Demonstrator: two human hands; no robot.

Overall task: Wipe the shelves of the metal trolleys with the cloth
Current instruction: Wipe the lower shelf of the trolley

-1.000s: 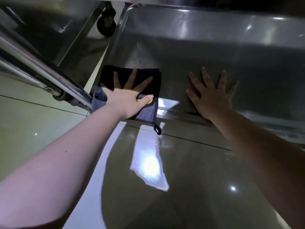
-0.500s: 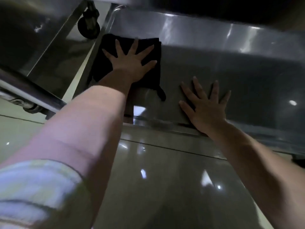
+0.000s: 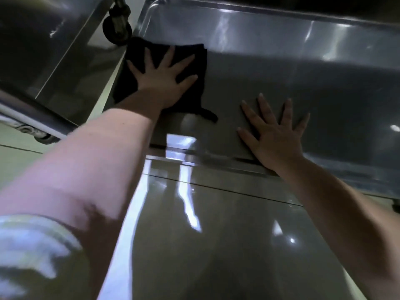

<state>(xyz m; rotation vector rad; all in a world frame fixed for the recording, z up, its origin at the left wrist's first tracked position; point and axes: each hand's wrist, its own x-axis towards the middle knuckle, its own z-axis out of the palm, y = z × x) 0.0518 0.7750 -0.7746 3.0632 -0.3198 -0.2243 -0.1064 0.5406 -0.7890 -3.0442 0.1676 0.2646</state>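
Near: glossy floor [image 3: 216,234], then the shelf [image 3: 281,72] front lip. Your right grip [image 3: 275,135] lies flat just inside it, fingers spread, holding nothing. Farther in, your left grip [image 3: 164,81] presses the dark cloth [image 3: 135,47], fingers splayed, at the shelf's left edge near the back rim [image 3: 259,20]. Open room runs rightward along the shelf's long axis

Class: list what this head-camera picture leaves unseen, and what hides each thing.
Under the cloth: the shelf surface, covered by cloth and left hand, head view.
Right end of the shelf: cut off by the frame edge.
Lower left, the sleeve: motion-blurred.
Palm of the right hand: pressed flat on the shelf.
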